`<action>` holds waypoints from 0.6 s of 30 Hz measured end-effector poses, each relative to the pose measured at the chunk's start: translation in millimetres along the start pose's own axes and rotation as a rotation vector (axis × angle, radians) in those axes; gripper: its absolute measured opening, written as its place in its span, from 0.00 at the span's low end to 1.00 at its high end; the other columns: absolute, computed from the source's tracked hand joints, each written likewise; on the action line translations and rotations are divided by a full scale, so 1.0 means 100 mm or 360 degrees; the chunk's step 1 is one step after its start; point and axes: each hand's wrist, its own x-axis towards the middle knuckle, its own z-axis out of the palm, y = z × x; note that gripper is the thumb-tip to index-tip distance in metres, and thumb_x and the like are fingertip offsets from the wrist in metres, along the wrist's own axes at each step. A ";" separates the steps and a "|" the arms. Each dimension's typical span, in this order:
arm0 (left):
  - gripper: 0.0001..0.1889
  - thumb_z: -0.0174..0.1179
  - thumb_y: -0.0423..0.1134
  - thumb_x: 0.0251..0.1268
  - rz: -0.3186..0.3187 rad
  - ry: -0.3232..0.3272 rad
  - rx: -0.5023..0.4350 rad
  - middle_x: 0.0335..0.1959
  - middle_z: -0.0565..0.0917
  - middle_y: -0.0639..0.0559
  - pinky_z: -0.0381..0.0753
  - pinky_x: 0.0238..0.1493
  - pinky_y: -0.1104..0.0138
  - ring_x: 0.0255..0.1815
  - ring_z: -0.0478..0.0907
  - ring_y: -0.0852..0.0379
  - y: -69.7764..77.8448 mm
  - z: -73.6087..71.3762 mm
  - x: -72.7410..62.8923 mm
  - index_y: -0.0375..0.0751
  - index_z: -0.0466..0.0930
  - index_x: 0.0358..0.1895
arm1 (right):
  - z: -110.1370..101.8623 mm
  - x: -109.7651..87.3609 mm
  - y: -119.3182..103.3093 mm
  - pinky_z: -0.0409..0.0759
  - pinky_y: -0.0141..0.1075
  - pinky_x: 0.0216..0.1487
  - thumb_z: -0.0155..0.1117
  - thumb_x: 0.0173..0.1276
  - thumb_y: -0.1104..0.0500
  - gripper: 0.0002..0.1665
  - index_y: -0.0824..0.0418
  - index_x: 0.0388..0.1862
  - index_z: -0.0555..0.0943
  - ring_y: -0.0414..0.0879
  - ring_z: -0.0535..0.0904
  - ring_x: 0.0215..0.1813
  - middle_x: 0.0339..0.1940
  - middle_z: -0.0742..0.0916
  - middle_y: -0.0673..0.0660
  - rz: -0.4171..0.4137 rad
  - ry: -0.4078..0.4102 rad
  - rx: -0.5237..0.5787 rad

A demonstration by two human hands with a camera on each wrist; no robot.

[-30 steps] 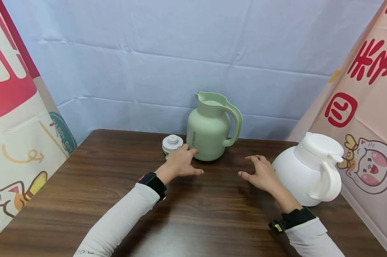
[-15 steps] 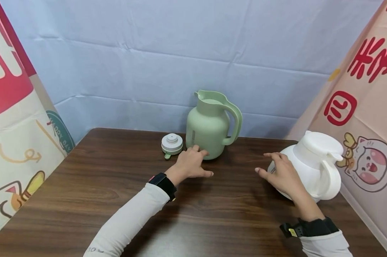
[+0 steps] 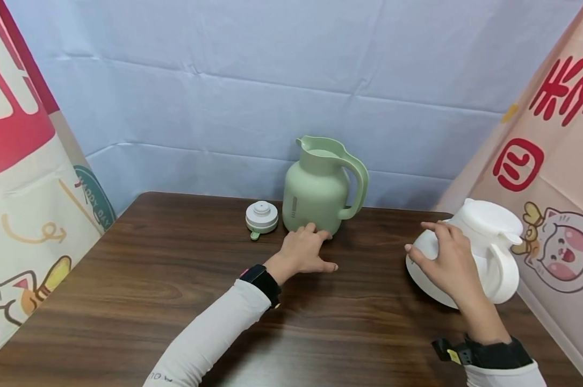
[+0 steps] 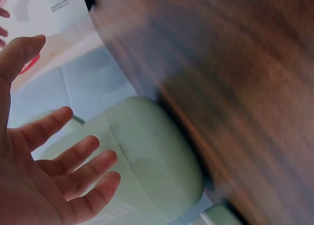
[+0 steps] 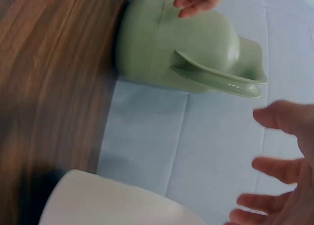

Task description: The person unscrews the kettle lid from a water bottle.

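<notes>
A green jug without its lid stands near the back edge of the table, its handle to the right. My left hand hovers in front of the jug's base, fingers spread and holding nothing; the left wrist view shows the loose fingers before the green body. On the right, a white jug stands with its lid on and its handle facing right. My right hand is in front of that white jug, fingers apart and slightly bent, with nothing in them. Whether it touches the jug I cannot tell.
A white and green lid with a small green tab lies on the wooden table, left of the green jug. A pale blue cloth hangs behind the table. Printed cloths hang at both sides.
My right hand has moved right, from the gap between the jugs to in front of the white jug. My left hand has shifted right, away from the lid.
</notes>
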 end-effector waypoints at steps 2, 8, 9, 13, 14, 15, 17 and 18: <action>0.37 0.58 0.70 0.49 0.0000 -0.0013 -0.0006 0.48 0.71 0.49 0.74 0.38 0.59 0.43 0.73 0.51 0.03 0.03 -0.01 0.57 0.71 0.62 | -0.03 0.00 -0.01 0.59 0.65 0.47 0.69 0.54 0.59 0.32 0.73 0.55 0.70 0.76 0.61 0.54 0.54 0.69 0.77 0.0020 0.0085 -0.0026; 0.35 0.58 0.68 0.50 0.0020 -0.0052 0.0019 0.49 0.71 0.50 0.73 0.37 0.60 0.44 0.73 0.52 0.12 0.08 -0.01 0.58 0.71 0.62 | -0.15 -0.01 -0.06 0.59 0.64 0.44 0.67 0.53 0.60 0.32 0.72 0.56 0.70 0.75 0.61 0.54 0.56 0.68 0.77 0.0099 0.0256 -0.0087; 0.35 0.59 0.67 0.51 0.0027 -0.0055 0.0019 0.50 0.71 0.50 0.73 0.37 0.61 0.44 0.73 0.52 0.14 0.08 -0.01 0.58 0.71 0.62 | -0.17 -0.01 -0.06 0.59 0.64 0.43 0.67 0.53 0.60 0.32 0.72 0.56 0.70 0.76 0.61 0.54 0.56 0.68 0.78 0.0100 0.0282 -0.0091; 0.31 0.59 0.63 0.54 0.0064 -0.0076 0.0043 0.50 0.72 0.50 0.72 0.37 0.61 0.43 0.73 0.52 0.22 0.11 0.00 0.58 0.71 0.62 | -0.24 -0.04 -0.03 0.60 0.65 0.41 0.68 0.51 0.61 0.32 0.72 0.54 0.71 0.76 0.62 0.53 0.55 0.68 0.78 0.0038 0.0396 -0.0140; 0.31 0.59 0.62 0.54 0.0071 -0.0082 0.0054 0.50 0.72 0.50 0.72 0.37 0.61 0.43 0.73 0.52 0.24 0.13 0.00 0.58 0.71 0.62 | -0.26 -0.04 -0.01 0.59 0.65 0.42 0.68 0.50 0.61 0.32 0.73 0.54 0.71 0.77 0.62 0.53 0.55 0.68 0.78 0.0014 0.0420 -0.0159; 0.31 0.59 0.62 0.54 0.0078 -0.0086 0.0068 0.50 0.72 0.51 0.72 0.37 0.61 0.43 0.73 0.52 0.26 0.14 0.00 0.59 0.71 0.62 | -0.28 -0.04 0.01 0.59 0.65 0.43 0.68 0.49 0.61 0.32 0.73 0.53 0.71 0.77 0.62 0.53 0.54 0.69 0.79 -0.0012 0.0446 -0.0186; 0.30 0.58 0.63 0.55 0.0091 -0.0094 0.0096 0.49 0.72 0.51 0.71 0.37 0.61 0.42 0.73 0.53 0.29 0.16 0.00 0.59 0.71 0.62 | -0.30 -0.05 0.06 0.58 0.67 0.46 0.68 0.48 0.61 0.33 0.74 0.52 0.71 0.76 0.62 0.55 0.53 0.69 0.80 -0.0040 0.0486 -0.0248; 0.30 0.59 0.63 0.55 0.0096 -0.0097 0.0103 0.48 0.73 0.51 0.71 0.37 0.62 0.42 0.73 0.53 0.31 0.17 0.00 0.59 0.71 0.62 | -0.32 -0.05 0.10 0.57 0.67 0.47 0.68 0.48 0.60 0.33 0.75 0.52 0.71 0.77 0.62 0.55 0.53 0.69 0.80 -0.0066 0.0513 -0.0271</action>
